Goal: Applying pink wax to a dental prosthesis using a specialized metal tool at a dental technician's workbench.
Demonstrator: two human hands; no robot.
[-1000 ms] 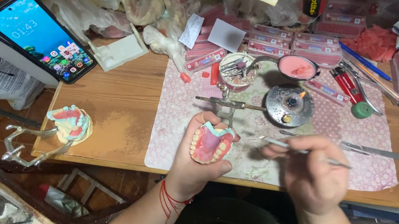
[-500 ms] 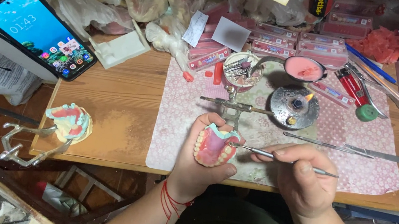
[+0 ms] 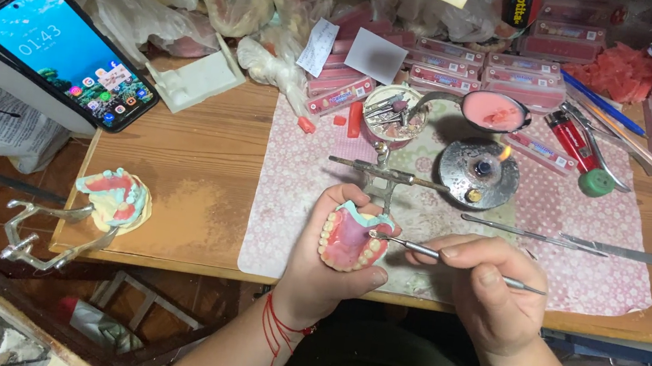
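Head view: left hand [image 3: 328, 270] cups a pink denture [image 3: 349, 240], fingers curled round it, teeth facing up toward the camera, tooth arch curving along the near and left edge. Denture sits over the near edge of the patterned mat [image 3: 594, 272]. Right hand [image 3: 487, 292] pinches a thin metal tool [image 3: 451, 262] between thumb and fingers. Tool's long axis runs nearly level, left to right; tip points left and touches the denture's pink base. Beyond the hands: small lit burner [image 3: 479, 173], flame visible. Round cup [image 3: 389, 114] holds several metal instruments. Ladle-like spoon [image 3: 493, 110] holds pink wax. Further left, on bare wood, a second denture [image 3: 113, 196] on its metal frame; phone [image 3: 65, 52] behind.
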